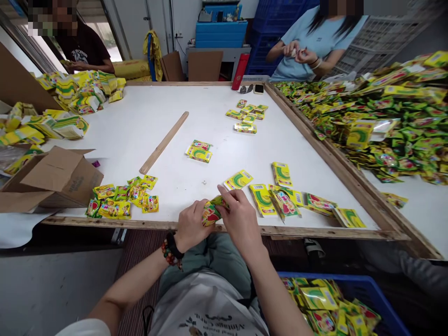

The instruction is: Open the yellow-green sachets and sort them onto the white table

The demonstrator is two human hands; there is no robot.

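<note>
A small yellow-and-green candy box [211,213] with a red fruit print is held between both hands at the table's front edge. My left hand [192,219] is closed around its lower left side. My right hand [241,219] pinches its upper right end, and the fingers hide that end. Just beyond my right hand lies a flat yellow candy box [238,179]. More boxes, such as an upright-printed one [263,200] and one with a red logo [285,203], lie to the right. Several small shiny candy packets [115,209] are grouped to the left.
A wooden strip [164,142] lies across the white table [133,121]. An open cardboard box [66,177] stands left. Packets pile up beyond the right wooden rail [315,140]. A blue crate [371,284] of boxes sits below. Two people work across the table; a red bottle [240,72] stands there.
</note>
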